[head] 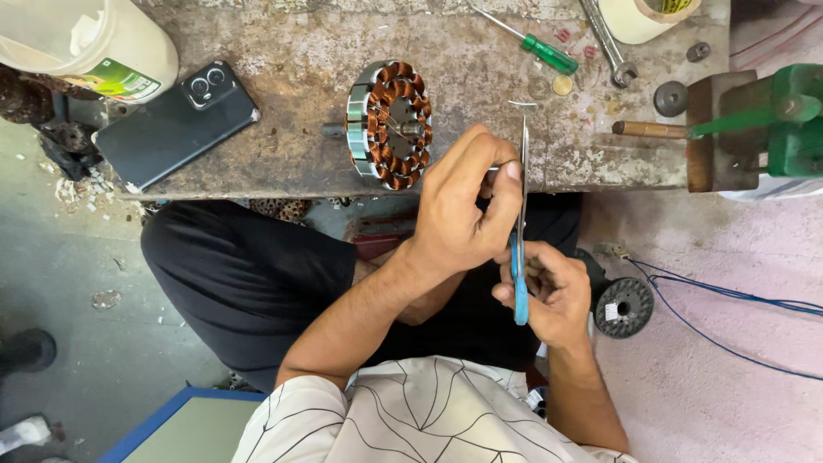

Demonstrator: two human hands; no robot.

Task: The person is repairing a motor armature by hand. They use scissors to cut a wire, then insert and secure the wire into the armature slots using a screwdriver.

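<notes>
Right hand grips blue-handled scissors, blades pointing up toward the workbench edge. Left hand is pinched shut by the blades; what it pinches is too small to tell. Copper-wound stator lies on the workbench, just beside the left hand; black phone further left.

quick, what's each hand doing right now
left hand: closed, pinching something too small to tell
right hand: closed on blue-handled scissors
</notes>
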